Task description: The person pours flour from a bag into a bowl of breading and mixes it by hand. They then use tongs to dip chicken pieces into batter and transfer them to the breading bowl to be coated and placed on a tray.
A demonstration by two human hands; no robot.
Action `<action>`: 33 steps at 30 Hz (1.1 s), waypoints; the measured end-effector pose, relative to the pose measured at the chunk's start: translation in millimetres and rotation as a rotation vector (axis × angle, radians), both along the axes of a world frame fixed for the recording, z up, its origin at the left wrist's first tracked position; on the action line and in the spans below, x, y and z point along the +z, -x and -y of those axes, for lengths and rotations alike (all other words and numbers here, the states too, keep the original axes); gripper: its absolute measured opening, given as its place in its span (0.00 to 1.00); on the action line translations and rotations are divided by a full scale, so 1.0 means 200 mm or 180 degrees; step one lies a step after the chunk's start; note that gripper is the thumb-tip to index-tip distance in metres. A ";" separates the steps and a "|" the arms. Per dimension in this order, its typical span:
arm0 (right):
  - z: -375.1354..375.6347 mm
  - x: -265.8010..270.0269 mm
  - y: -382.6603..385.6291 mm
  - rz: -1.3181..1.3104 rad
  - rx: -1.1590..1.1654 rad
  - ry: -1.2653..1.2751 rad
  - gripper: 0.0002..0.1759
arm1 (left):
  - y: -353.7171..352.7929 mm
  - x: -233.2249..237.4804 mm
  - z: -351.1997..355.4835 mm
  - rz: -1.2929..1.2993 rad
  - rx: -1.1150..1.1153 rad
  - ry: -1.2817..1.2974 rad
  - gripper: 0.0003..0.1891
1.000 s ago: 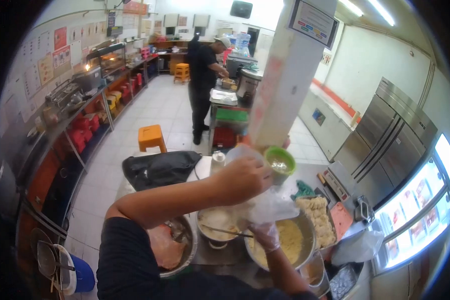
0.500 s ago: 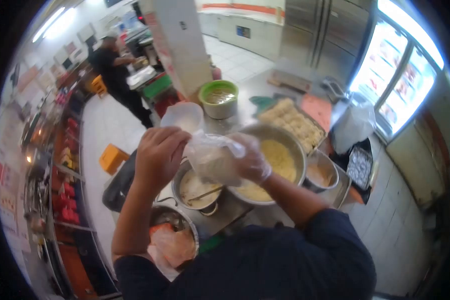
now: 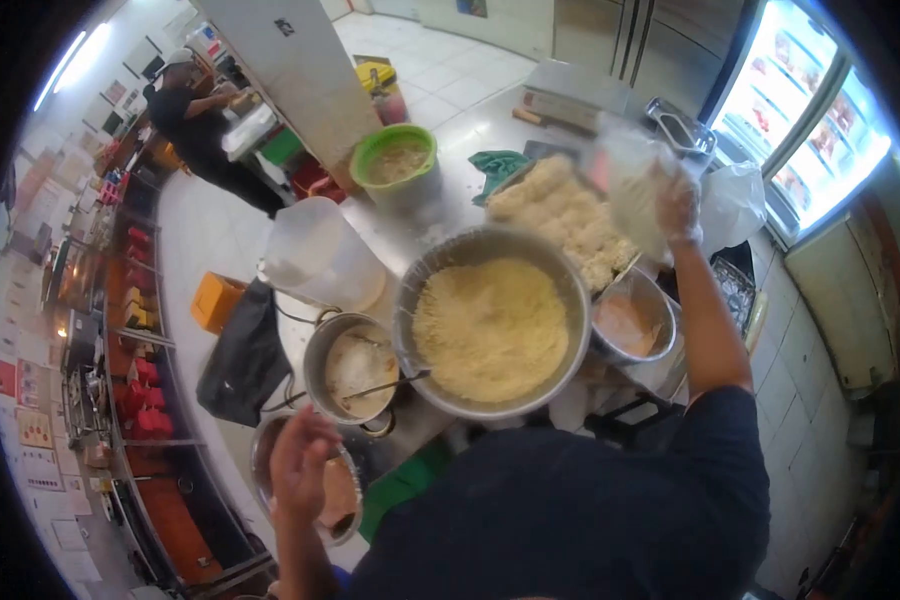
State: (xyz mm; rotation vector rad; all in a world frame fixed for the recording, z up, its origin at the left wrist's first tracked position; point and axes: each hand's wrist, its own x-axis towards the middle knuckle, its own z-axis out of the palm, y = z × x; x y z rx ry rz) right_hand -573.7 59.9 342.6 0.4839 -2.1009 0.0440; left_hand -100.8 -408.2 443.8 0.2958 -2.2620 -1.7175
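Observation:
My right hand (image 3: 676, 203), in a clear plastic glove, grips a translucent plastic bag (image 3: 632, 195) with pale contents, blurred by motion. The bag is raised at the right, beside a tray of pale breaded pieces (image 3: 560, 212). My left hand (image 3: 305, 462), bare, hangs over a metal bowl (image 3: 263, 455) at the lower left, its fingers loosely apart and holding nothing. Between my arms stands a large metal bowl (image 3: 406, 335) of yellowish crumbs (image 3: 495, 330). Left of it, a pot (image 3: 317, 365) holds white, floury stuff and a thin metal utensil (image 3: 385, 385).
A clear plastic container (image 3: 320, 255) and a green-rimmed bucket (image 3: 395, 150) stand beyond the pot. An oval metal pan (image 3: 633, 318) with orange-brown contents sits right of the large bowl. Another person (image 3: 195, 120) works at the far left. A lit display fridge (image 3: 785, 110) is at the right.
My right hand has carried the plastic bag from above the pot to the far right. My left hand has parted from it and dropped to the lower left.

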 end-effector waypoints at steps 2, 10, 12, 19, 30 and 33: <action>-0.04 -0.07 0.19 0.0350 -0.0134 0.0531 0.14 | 0.03 -0.03 -0.12 0.0234 0.0008 -0.0075 0.26; -0.05 -0.35 0.61 0.1226 -0.0397 0.1017 0.15 | 0.03 -0.31 -0.43 0.1242 -0.0006 -0.0110 0.26; -0.03 -0.43 0.63 0.1387 -0.0441 0.0991 0.16 | -0.02 -0.36 -0.48 0.1463 0.0197 -0.0462 0.24; 0.05 -0.49 0.75 0.1590 -0.0313 0.0873 0.17 | -0.28 -0.39 -0.52 0.1699 0.0836 -0.0212 0.18; 1.38 0.28 -0.86 0.2967 0.3241 -0.0703 0.27 | -0.91 -1.09 -0.35 0.2040 0.0589 -0.1276 0.16; 1.73 0.10 -1.26 0.3514 0.2651 -0.2206 0.41 | -1.20 -1.53 -0.28 0.2374 0.0612 -0.0140 0.18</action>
